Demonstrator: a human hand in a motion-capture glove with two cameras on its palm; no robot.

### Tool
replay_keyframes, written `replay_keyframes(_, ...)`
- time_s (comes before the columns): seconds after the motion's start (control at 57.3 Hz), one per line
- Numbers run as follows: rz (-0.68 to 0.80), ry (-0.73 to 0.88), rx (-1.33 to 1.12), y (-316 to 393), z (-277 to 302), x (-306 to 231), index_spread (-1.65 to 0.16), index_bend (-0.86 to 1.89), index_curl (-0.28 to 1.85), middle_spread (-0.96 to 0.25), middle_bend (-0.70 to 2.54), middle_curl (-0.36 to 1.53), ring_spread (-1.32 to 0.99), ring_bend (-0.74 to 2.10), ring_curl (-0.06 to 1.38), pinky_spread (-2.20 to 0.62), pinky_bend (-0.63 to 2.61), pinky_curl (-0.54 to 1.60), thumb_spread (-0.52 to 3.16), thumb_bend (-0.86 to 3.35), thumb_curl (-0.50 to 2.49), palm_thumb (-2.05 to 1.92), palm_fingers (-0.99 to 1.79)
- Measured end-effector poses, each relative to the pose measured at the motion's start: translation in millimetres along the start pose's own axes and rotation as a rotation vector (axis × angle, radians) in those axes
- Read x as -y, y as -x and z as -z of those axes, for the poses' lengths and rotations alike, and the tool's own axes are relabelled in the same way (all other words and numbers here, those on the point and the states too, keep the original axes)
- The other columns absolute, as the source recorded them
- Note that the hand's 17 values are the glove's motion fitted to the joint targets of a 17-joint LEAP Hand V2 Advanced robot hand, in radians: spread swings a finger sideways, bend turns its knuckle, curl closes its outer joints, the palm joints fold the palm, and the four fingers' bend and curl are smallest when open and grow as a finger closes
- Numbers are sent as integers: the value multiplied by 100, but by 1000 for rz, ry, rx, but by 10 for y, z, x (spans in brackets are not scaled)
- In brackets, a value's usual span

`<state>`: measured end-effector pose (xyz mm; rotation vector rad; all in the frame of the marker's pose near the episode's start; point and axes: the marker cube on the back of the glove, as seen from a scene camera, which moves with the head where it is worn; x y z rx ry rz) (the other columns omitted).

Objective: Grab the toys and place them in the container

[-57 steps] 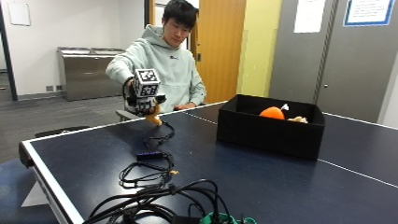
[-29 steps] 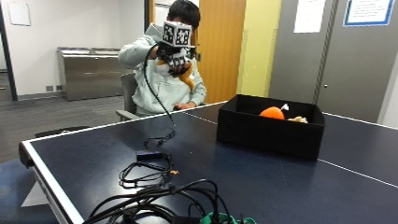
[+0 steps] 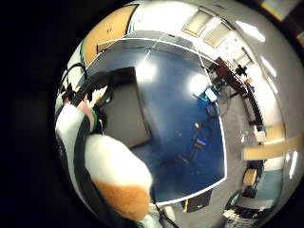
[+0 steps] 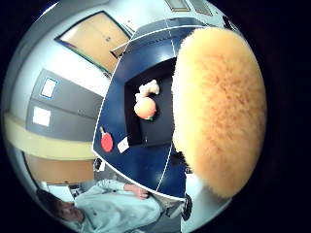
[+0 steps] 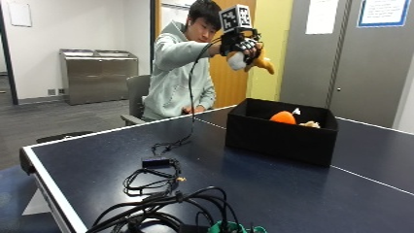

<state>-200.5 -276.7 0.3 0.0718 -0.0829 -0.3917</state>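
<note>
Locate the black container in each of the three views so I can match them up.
Outside view: the black container stands on the blue table, below and ahead of the raised right hand.
Thumb side palm view: the container lies on the table beside the close-up plush toy.
Little finger side palm view: it sits on the table.
Shared landmark: the table's white centre line.

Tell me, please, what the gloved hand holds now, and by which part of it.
The gloved right hand grips a white and orange plush toy around its white upper part; the orange end hangs free, above the black container.
</note>
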Motion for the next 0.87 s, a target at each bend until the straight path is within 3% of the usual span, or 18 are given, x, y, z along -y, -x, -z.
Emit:
replay_keyframes(0.105,-161,8,-24,33,-326,532,-38,25,34,-24,97,67,-30,124,51,-39,76,42,52,2,103,69,111)
replay_keyframes(0.209,-277,24,-148,-636,-766,1151,-39,21,36,-24,97,68,-30,120,50,-39,78,42,52,0,104,68,107)
replay_keyframes(0.262,-301,92,-147,-286,-927,1189,-39,17,36,-24,96,68,-31,120,50,-39,79,43,53,0,105,68,104)
replay_keyframes(0.349,-307,270,-134,90,-1175,1173,-32,9,34,-25,81,66,-32,121,51,-35,85,46,71,-4,100,60,67)
replay_keyframes(0.419,-305,263,-190,116,-1286,1208,-25,10,35,-22,70,63,-29,102,50,-23,91,51,93,-9,87,36,3)
replay_keyframes(0.471,-289,240,-198,137,-1311,1211,-23,14,33,-19,60,58,-24,85,43,-16,93,48,101,-8,79,27,-13)
replay_keyframes(0.576,-265,228,-174,45,-1243,1174,-20,14,31,-14,49,52,-17,70,32,-6,91,42,111,-4,69,19,-12)
replay_keyframes(0.785,-230,127,-182,31,-936,900,-19,15,31,-9,41,48,-8,63,28,3,85,39,121,-2,55,14,-8)
replay_keyframes(0.873,-220,82,-230,-369,-859,805,-19,17,32,-8,39,47,-7,60,27,3,82,38,124,-1,52,15,-5)
